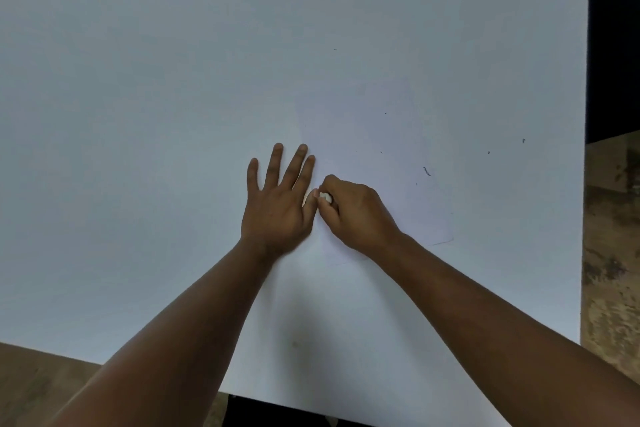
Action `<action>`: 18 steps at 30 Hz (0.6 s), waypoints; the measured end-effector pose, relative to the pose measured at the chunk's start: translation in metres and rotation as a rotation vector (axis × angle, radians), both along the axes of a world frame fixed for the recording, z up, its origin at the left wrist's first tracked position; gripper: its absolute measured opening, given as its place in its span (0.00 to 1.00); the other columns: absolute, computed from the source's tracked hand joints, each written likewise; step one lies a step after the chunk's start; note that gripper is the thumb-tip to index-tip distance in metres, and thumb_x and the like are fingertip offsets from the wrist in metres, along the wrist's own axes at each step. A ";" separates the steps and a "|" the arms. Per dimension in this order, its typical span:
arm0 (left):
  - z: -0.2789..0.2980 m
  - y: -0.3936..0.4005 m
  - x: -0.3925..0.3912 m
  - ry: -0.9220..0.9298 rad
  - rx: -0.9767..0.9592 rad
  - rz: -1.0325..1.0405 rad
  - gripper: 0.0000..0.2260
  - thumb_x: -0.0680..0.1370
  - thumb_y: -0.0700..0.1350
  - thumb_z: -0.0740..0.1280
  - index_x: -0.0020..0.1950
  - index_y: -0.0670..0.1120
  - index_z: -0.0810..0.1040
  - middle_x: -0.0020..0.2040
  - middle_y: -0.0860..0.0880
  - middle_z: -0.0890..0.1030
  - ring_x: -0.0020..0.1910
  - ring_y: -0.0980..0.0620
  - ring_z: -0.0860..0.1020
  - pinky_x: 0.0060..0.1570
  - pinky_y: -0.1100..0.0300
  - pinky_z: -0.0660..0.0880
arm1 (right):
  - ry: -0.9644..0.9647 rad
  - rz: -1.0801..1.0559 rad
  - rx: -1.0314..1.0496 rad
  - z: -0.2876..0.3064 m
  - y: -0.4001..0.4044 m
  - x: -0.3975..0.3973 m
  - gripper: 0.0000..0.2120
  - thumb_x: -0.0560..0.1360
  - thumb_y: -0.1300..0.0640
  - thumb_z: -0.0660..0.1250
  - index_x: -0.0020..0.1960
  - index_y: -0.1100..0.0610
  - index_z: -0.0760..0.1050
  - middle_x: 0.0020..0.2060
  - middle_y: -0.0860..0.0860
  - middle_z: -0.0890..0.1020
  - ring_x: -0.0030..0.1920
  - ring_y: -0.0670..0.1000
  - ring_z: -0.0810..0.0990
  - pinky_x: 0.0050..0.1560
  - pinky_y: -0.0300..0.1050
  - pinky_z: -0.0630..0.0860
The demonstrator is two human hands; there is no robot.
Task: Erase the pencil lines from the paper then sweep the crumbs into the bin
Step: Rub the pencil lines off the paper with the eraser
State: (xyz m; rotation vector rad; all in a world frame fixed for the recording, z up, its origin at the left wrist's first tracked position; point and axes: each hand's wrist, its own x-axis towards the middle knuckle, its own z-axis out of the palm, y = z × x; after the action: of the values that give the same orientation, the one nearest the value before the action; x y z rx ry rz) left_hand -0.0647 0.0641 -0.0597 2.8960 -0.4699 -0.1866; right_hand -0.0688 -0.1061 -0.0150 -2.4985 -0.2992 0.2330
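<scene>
Fingertips of the right hand were curled tightly round a small white eraser, pinching it against the paper close beside the left thumb. Straight, spread fingers of the left hand pressed flat on the sheet's left edge. The paper, white on a white table, lay right of centre, its long axis seemingly running near to far, tilted a little. Thin and limp, it would probably buckle under rubbing unless pinned beside the stroke. Dark crumbs lay scattered to the right. Pencil lines could not be made out.
</scene>
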 end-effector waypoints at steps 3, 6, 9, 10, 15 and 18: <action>-0.001 0.000 0.001 -0.014 0.017 -0.016 0.27 0.86 0.57 0.47 0.84 0.50 0.57 0.84 0.50 0.54 0.84 0.42 0.48 0.78 0.33 0.48 | -0.028 0.078 -0.019 0.000 -0.001 0.002 0.06 0.80 0.57 0.61 0.45 0.56 0.70 0.33 0.50 0.75 0.30 0.52 0.72 0.32 0.45 0.68; -0.001 -0.001 0.003 -0.012 0.020 -0.010 0.27 0.86 0.57 0.48 0.83 0.49 0.59 0.84 0.50 0.56 0.84 0.41 0.49 0.78 0.33 0.47 | -0.132 0.090 -0.111 -0.003 -0.026 0.010 0.06 0.78 0.58 0.61 0.48 0.59 0.75 0.35 0.55 0.78 0.33 0.57 0.76 0.34 0.48 0.71; 0.000 -0.003 0.003 0.000 0.020 -0.004 0.27 0.85 0.57 0.47 0.84 0.49 0.58 0.84 0.50 0.55 0.84 0.41 0.48 0.78 0.33 0.46 | -0.180 -0.133 -0.175 0.004 -0.080 0.031 0.03 0.76 0.62 0.64 0.43 0.58 0.73 0.32 0.55 0.76 0.32 0.59 0.76 0.33 0.50 0.74; 0.001 -0.003 0.003 0.004 0.021 -0.003 0.27 0.85 0.57 0.46 0.84 0.49 0.58 0.84 0.50 0.55 0.84 0.42 0.48 0.78 0.33 0.46 | -0.160 -0.187 -0.180 0.008 -0.092 0.035 0.06 0.76 0.63 0.64 0.41 0.57 0.70 0.30 0.54 0.74 0.30 0.58 0.74 0.32 0.51 0.74; 0.002 0.000 0.004 -0.003 0.002 -0.003 0.30 0.85 0.62 0.46 0.84 0.49 0.56 0.85 0.51 0.54 0.84 0.43 0.47 0.78 0.34 0.45 | -0.159 -0.138 -0.060 0.006 -0.068 0.031 0.05 0.80 0.58 0.63 0.50 0.58 0.77 0.37 0.52 0.80 0.37 0.55 0.79 0.39 0.46 0.72; 0.002 0.000 0.003 0.010 0.011 -0.005 0.35 0.83 0.68 0.47 0.85 0.48 0.53 0.85 0.51 0.51 0.84 0.44 0.45 0.78 0.34 0.43 | -0.127 -0.076 0.018 0.008 -0.036 0.028 0.08 0.81 0.54 0.64 0.57 0.55 0.78 0.41 0.48 0.82 0.39 0.48 0.79 0.43 0.42 0.74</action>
State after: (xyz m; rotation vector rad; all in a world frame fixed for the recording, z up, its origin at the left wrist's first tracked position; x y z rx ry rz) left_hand -0.0615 0.0646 -0.0577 2.9032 -0.4757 -0.2054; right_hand -0.0411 -0.1421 -0.0069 -2.5061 -0.2561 0.0405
